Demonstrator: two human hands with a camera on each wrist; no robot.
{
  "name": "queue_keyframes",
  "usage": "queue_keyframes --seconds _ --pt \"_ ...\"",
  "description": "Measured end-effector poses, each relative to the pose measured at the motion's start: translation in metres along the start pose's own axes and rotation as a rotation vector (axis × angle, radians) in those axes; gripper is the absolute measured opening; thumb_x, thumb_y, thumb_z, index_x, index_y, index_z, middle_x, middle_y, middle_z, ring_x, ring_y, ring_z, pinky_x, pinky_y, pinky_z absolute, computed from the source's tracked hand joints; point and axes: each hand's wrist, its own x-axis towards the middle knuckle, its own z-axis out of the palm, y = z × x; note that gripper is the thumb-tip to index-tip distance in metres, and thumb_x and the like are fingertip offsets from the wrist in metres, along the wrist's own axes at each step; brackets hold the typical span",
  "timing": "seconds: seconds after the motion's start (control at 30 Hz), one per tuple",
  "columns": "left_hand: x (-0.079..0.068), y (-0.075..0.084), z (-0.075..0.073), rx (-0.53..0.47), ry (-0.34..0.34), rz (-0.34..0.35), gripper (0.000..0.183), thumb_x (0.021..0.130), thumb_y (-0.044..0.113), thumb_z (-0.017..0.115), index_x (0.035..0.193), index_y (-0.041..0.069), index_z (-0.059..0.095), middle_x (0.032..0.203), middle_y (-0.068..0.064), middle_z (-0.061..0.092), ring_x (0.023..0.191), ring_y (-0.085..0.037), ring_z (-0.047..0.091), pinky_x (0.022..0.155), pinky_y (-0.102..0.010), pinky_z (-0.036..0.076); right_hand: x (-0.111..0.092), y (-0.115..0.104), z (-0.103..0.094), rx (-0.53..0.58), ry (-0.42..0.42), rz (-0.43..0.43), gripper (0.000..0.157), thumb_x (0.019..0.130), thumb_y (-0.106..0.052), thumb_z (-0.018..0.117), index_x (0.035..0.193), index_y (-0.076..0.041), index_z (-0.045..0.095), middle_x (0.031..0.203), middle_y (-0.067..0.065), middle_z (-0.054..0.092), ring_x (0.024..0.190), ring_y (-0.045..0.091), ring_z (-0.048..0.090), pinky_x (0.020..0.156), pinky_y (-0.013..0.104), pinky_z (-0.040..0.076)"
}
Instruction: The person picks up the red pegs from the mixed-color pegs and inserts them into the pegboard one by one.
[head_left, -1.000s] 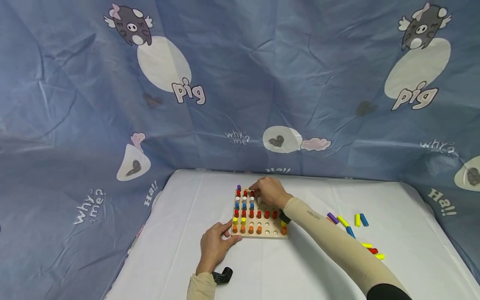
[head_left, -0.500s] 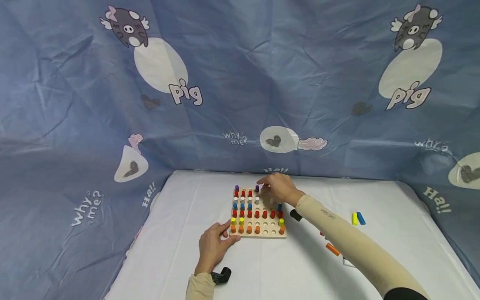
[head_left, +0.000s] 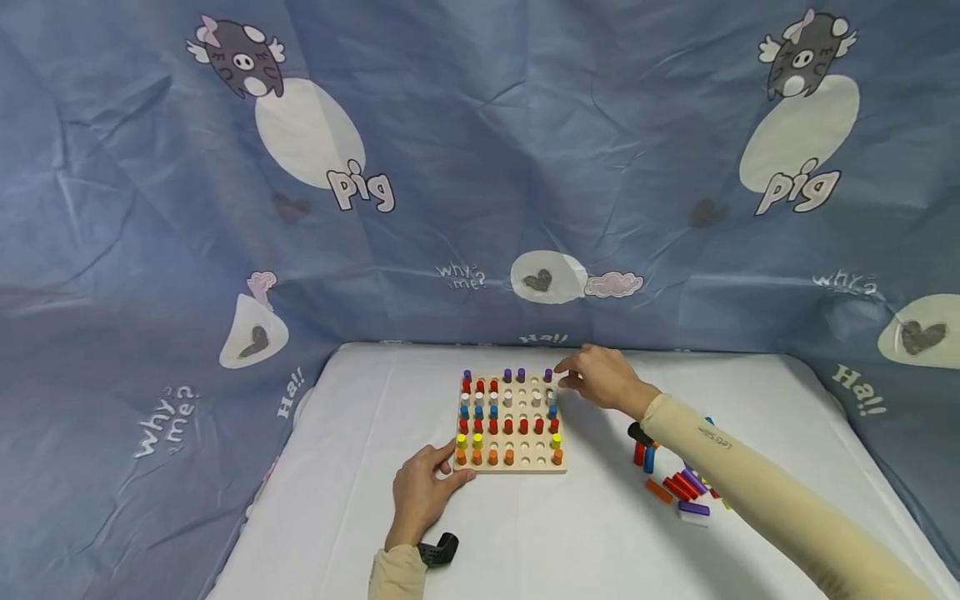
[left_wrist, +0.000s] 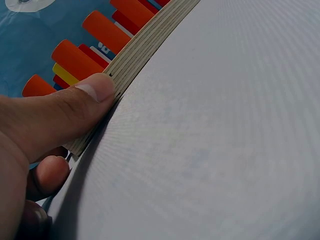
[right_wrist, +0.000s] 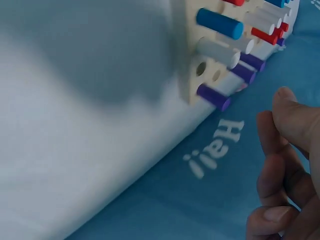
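Note:
A wooden pegboard point(head_left: 517, 471) stands on the white table with upright pegs in rows of orange, yellow, red, blue, white and purple. My left hand point(head_left: 422, 492) grips its near left corner, the thumb point(left_wrist: 97, 87) on the front edge beside the orange pegs point(left_wrist: 77, 59). Just right of the far right corner is my right hand point(head_left: 603, 379), beside the corner purple peg point(right_wrist: 214, 97). In the right wrist view its thumb and index finger come close together with nothing seen between them; the lower fingers bend loosely, and a purple sliver point(right_wrist: 272, 237) shows below them.
Loose pegs lie right of the board: an orange peg point(head_left: 660, 492), red pegs point(head_left: 681, 486), a blue peg point(head_left: 649, 459), a purple peg point(head_left: 693, 507) and a white one point(head_left: 693, 519). The right sleeve point(head_left: 765, 492) covers part of the pile. A blue printed cloth point(head_left: 450, 208) hangs behind.
My right hand has moved rightward along the board's far row to beyond its corner, uncovering several purple and white pegs. The left hand keeps its grip. The view shifts slightly.

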Motion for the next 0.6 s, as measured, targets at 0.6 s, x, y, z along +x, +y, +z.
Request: queue_keyframes --seconds 0.6 --pt "-0.001 0.0 0.002 -0.027 0.014 -0.009 0.064 0.073 0.041 0.097 0.128 0.013 0.078 0.07 0.008 0.054 0.056 -0.002 0.032 0.056 -0.023 0.028 -0.095 0.039 -0.024 -0.017 -0.124 0.046 0.014 0.087 -0.023 0.089 0.081 -0.025 0.077 0.072 -0.017 0.065 0.066 0.001 0.053 0.057 0.025 0.045"
